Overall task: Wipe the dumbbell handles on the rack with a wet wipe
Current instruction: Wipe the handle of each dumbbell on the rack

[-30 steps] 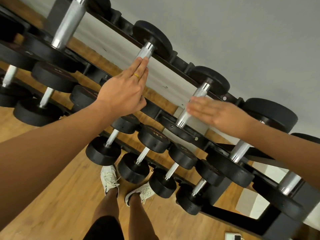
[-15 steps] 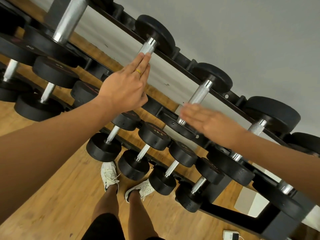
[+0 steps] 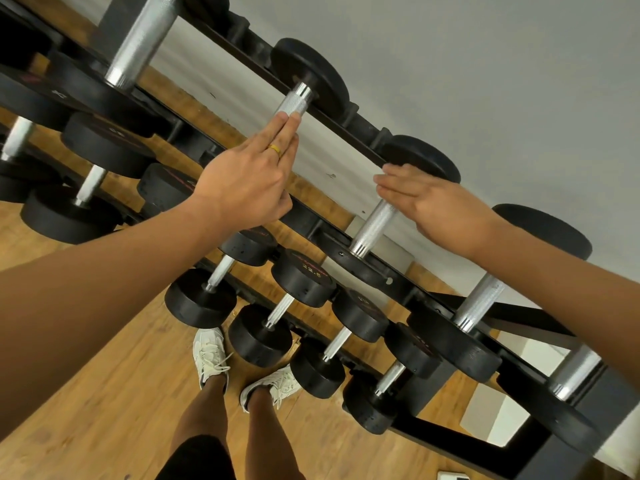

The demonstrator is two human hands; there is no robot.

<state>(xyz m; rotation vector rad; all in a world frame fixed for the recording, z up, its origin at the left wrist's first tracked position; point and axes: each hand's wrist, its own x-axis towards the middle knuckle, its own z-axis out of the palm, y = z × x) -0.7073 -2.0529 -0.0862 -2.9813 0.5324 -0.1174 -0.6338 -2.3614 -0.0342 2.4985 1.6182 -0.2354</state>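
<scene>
Top tier of rack (image 3: 412, 292): left grip (image 3: 242, 181), fingers straight, lies flat along one handle (image 3: 294, 103). The right grip (image 3: 440, 206), equally flat, has slid up the next handle (image 3: 374, 226) from near end to far head. No wipe shows; this stroke is probably complete.

Only one cam here, a head-mounted wide-angle looking forward and steeply down along both arms. The left hand (image 3: 242, 181) and right hand (image 3: 440, 206) are close up, mid-frame. The view is tilted hard, so the rack (image 3: 450, 434) runs diagonally behind the hands. Below them are the wood floor (image 3: 104, 393) and shoes (image 3: 211, 351).
</scene>
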